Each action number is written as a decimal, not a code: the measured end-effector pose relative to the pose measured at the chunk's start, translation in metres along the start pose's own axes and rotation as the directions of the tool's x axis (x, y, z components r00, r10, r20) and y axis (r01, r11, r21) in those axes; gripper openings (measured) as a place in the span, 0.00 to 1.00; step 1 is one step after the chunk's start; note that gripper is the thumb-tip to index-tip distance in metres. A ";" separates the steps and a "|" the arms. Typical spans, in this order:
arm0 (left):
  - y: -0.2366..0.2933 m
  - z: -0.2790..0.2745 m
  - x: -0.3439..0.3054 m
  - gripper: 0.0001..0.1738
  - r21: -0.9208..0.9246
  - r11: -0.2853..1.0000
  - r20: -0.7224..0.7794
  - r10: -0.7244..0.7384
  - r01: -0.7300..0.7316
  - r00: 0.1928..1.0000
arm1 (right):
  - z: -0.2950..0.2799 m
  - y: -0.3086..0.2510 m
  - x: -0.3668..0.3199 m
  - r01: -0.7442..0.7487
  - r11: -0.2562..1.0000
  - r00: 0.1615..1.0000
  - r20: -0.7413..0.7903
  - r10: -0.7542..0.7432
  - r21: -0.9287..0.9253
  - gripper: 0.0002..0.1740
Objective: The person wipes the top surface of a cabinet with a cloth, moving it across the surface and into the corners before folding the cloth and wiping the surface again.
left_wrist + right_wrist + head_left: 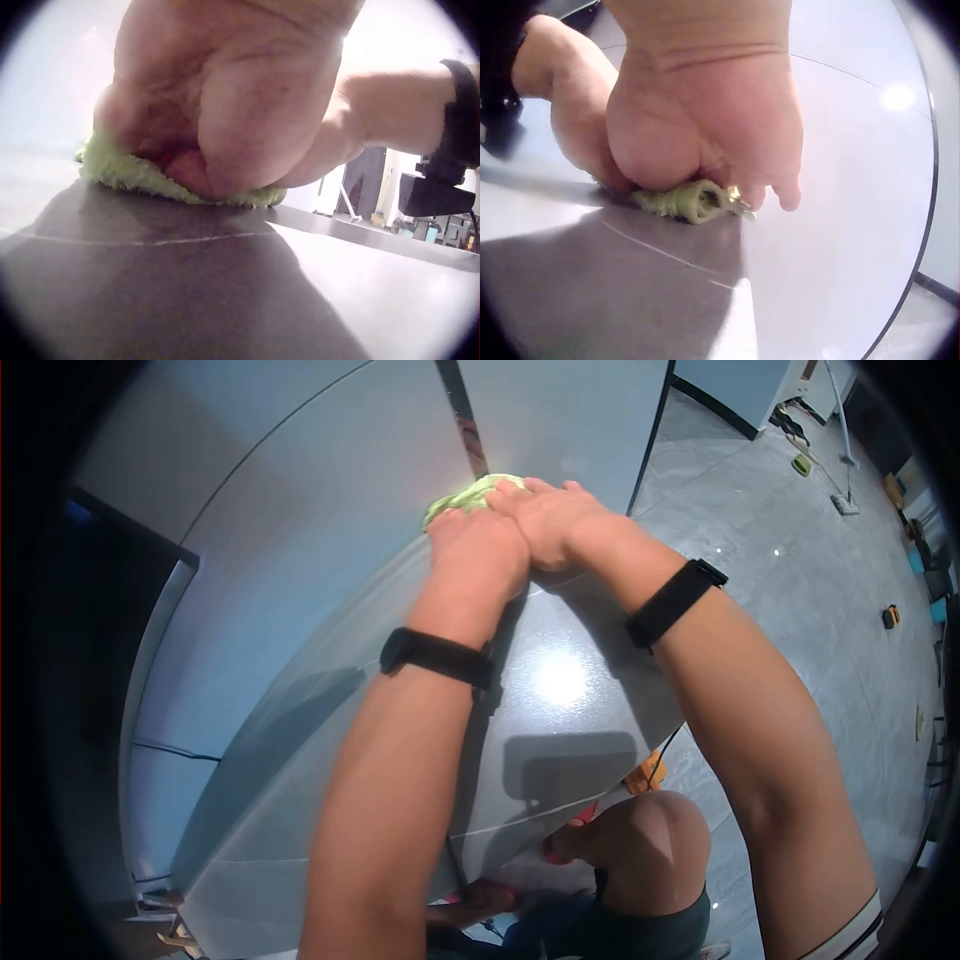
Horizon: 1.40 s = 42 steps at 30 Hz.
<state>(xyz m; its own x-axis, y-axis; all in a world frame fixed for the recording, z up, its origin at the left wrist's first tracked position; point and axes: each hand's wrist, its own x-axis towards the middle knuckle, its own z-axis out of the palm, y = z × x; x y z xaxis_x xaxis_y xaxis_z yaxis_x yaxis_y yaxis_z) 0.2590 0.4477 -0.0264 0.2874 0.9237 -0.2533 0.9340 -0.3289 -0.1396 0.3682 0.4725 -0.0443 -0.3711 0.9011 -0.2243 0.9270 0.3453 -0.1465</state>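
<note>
A crumpled light-green cloth [462,502] lies on the grey, shiny surface [530,660], at its far end beside a pale upright panel. My left hand [480,552] grips the cloth and bears down on it; in the left wrist view the fingers curl under the palm [232,105] into the green cloth [135,174]. My right hand [553,525] lies against the left one and holds the cloth's right part. In the right wrist view a rolled fold of cloth [697,202] shows below the right palm [712,120], and the little finger hangs free of it.
The pale panel [340,450] rises behind the surface, with a dark vertical strip. A bent knee [655,850] is below the near right edge, beside an orange object [648,772]. On the tiled floor at right are a mop [845,505] and a small orange-black item [891,617].
</note>
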 end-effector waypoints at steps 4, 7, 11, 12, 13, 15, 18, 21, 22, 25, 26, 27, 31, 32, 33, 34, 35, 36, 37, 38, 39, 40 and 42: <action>-0.012 0.008 -0.007 0.21 0.012 1.000 0.009 -0.001 0.001 1.000 | 0.007 -0.015 0.005 -0.019 0.999 0.999 0.034 0.021 -0.037 0.42; -0.012 0.011 -0.014 0.22 -0.084 0.990 -0.051 -0.115 0.111 0.992 | -0.001 -0.021 0.001 -0.040 0.995 0.995 0.088 0.048 -0.091 0.46; -0.018 0.001 -0.024 0.23 -0.128 0.987 0.062 -0.094 0.101 0.994 | -0.009 -0.033 -0.002 -0.070 0.989 0.981 0.171 0.091 -0.128 0.51; -0.021 -0.001 -0.028 0.23 -0.128 0.987 0.091 -0.082 0.093 0.992 | -0.013 -0.038 -0.003 -0.081 0.987 0.975 0.195 0.107 -0.141 0.52; -0.023 -0.004 -0.033 0.24 -0.176 0.975 0.082 -0.125 0.138 0.989 | -0.015 -0.045 -0.003 -0.082 0.985 0.970 0.215 0.114 -0.151 0.53; -0.030 -0.009 -0.046 0.25 -0.188 0.967 0.110 -0.153 0.172 0.982 | -0.020 -0.059 -0.007 -0.053 0.988 0.973 0.217 0.083 -0.143 0.54; -0.036 -0.024 -0.066 0.28 -0.169 0.949 0.241 -0.223 0.267 0.945 | -0.024 -0.074 -0.018 0.012 0.990 0.974 0.226 0.021 -0.144 0.53; -0.039 -0.039 -0.094 0.30 -0.168 0.936 0.242 -0.265 0.309 0.933 | -0.023 -0.086 -0.024 0.073 0.987 0.978 0.202 -0.044 -0.140 0.47; -0.042 -0.038 -0.110 0.31 -0.172 0.935 0.220 -0.271 0.311 0.937 | -0.021 -0.095 -0.029 0.103 0.985 0.978 0.192 -0.076 -0.138 0.46; -0.089 0.001 -0.147 0.33 -0.198 0.890 0.188 -0.377 0.411 0.907 | -0.001 -0.160 -0.027 0.152 0.983 0.975 0.176 -0.133 -0.099 0.44; -0.102 0.011 -0.160 0.34 -0.188 0.888 0.180 -0.388 0.419 0.904 | 0.000 -0.184 -0.029 0.153 0.986 0.974 0.176 -0.140 -0.060 0.43; -0.112 0.019 -0.174 0.34 -0.174 0.887 0.172 -0.400 0.427 0.900 | 0.003 -0.203 -0.033 0.154 0.988 0.973 0.174 -0.148 -0.019 0.43; -0.154 0.060 -0.225 0.35 -0.097 0.865 0.142 -0.477 0.492 0.867 | 0.034 -0.268 -0.043 0.301 0.953 0.952 0.068 -0.299 -0.025 0.39; -0.166 0.068 -0.235 0.34 -0.102 0.860 0.156 -0.482 0.499 0.862 | 0.042 -0.286 -0.044 0.333 0.942 0.943 0.037 -0.331 -0.034 0.38; -0.170 0.065 -0.249 0.33 -0.105 0.855 0.171 -0.487 0.508 0.856 | 0.046 -0.297 -0.047 0.365 0.930 0.931 0.004 -0.365 -0.042 0.36; -0.173 0.065 -0.258 0.32 -0.110 0.847 0.185 -0.496 0.520 0.848 | 0.050 -0.304 -0.049 0.352 0.935 0.934 -0.043 -0.354 -0.041 0.33; -0.175 0.070 -0.264 0.29 -0.143 0.847 0.135 -0.496 0.512 0.858 | 0.053 -0.310 -0.049 0.343 0.939 0.934 -0.090 -0.345 -0.041 0.30; -0.177 0.075 -0.270 0.26 -0.175 0.845 0.086 -0.498 0.505 0.863 | 0.052 -0.315 -0.052 0.336 0.941 0.931 -0.135 -0.339 -0.040 0.28; -0.178 0.080 -0.274 0.25 -0.207 0.841 0.039 -0.503 0.500 0.863 | 0.051 -0.314 -0.054 0.365 0.931 0.919 -0.151 -0.364 -0.024 0.25; -0.181 0.085 -0.275 0.23 -0.230 0.850 -0.005 -0.489 0.474 0.873 | 0.049 -0.311 -0.053 0.394 0.919 0.906 -0.165 -0.390 -0.008 0.23; -0.182 0.088 -0.276 0.22 -0.252 0.858 -0.045 -0.474 0.449 0.880 | 0.047 -0.308 -0.055 0.423 0.906 0.893 -0.175 -0.415 0.008 0.20; -0.182 0.092 -0.277 0.21 -0.274 0.864 -0.084 -0.458 0.422 0.885 | 0.045 -0.307 -0.057 0.428 0.904 0.892 -0.156 -0.425 -0.012 0.19; -0.182 0.095 -0.280 0.19 -0.239 0.887 -0.134 -0.434 0.396 0.891 | 0.040 -0.305 -0.060 0.441 0.896 0.888 -0.121 -0.444 -0.054 0.17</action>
<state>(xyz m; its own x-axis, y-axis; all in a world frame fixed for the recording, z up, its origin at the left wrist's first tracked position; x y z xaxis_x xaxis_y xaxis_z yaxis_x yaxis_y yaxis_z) -0.0111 0.2301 -0.0211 -0.1205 0.9920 -0.0370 0.9927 0.1207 0.0049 0.1057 0.3028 -0.0246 -0.7346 0.6783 -0.0179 0.6699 0.7208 -0.1780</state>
